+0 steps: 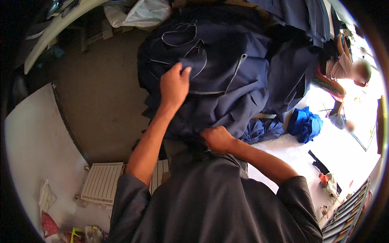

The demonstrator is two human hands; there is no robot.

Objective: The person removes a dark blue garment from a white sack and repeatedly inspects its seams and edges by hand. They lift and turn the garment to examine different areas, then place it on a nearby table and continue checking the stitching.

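Observation:
A large heap of dark navy fabric (pixel 225 70) lies in front of me, with pale stitched edges and loose light threads across its top. Over the heap's left part my left hand (pixel 175 83) pinches a small piece of navy cloth (pixel 194 62) between thumb and fingers; that piece looks blurred. My right hand (pixel 218 139) is curled at the near edge of the heap, close to my body. Its fingertips are in shadow, so whether they grip any cloth cannot be told.
Bright blue bundled cloth (pixel 304 124) lies on the floor at right, beside darker blue bundles (pixel 263 130). Two people are at far right. A white plastic bag (pixel 147 13) is at the top, a slatted radiator-like panel (pixel 101 182) at lower left, and a striped rack (pixel 346 209) at lower right.

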